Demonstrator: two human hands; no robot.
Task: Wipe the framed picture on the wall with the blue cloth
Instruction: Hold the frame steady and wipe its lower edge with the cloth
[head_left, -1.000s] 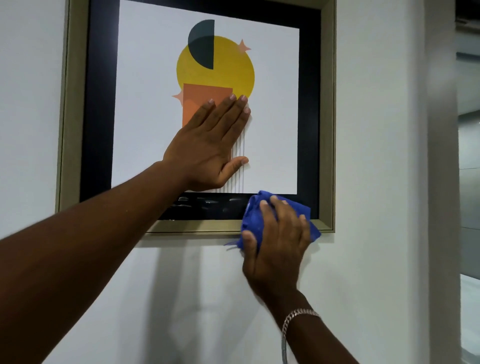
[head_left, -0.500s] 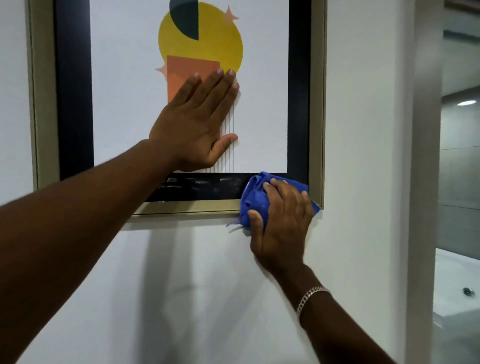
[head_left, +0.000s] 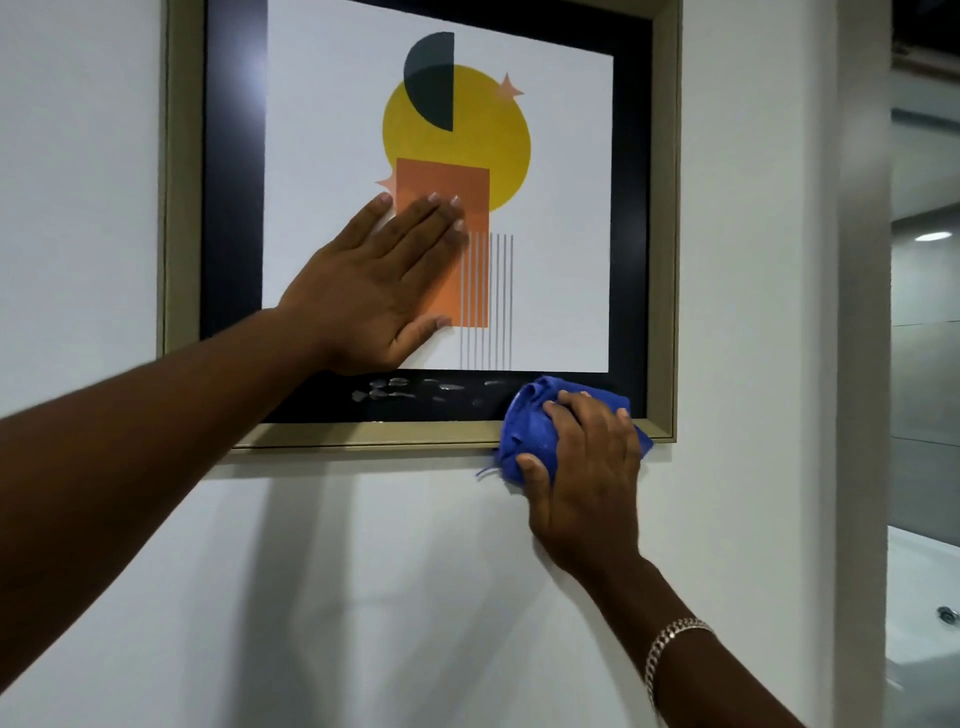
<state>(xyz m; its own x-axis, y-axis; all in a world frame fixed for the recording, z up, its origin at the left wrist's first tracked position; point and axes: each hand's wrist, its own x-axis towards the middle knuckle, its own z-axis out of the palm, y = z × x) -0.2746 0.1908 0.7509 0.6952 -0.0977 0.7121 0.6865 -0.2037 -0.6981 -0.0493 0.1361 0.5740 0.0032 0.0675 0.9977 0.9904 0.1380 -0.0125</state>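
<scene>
The framed picture (head_left: 662, 234) hangs on the white wall: beige frame, black mat, white print with a yellow circle and an orange rectangle. My left hand (head_left: 374, 296) lies flat on the glass, fingers together, over the orange rectangle's left side. My right hand (head_left: 587, 467) presses the bunched blue cloth (head_left: 522, 421) against the frame's bottom edge near its right corner. Pale smudges (head_left: 405, 389) mark the black mat left of the cloth.
The white wall (head_left: 363, 597) ends in a corner (head_left: 852, 364) to the right of the frame. Beyond it a room opens with a ceiling light and a white fixture (head_left: 924, 597) low at the right. A metal bracelet (head_left: 670, 644) circles my right wrist.
My left hand has slid left and down on the glass, uncovering the striped lines. My right hand and the cloth stay at the frame's bottom right edge. The view shifted.
</scene>
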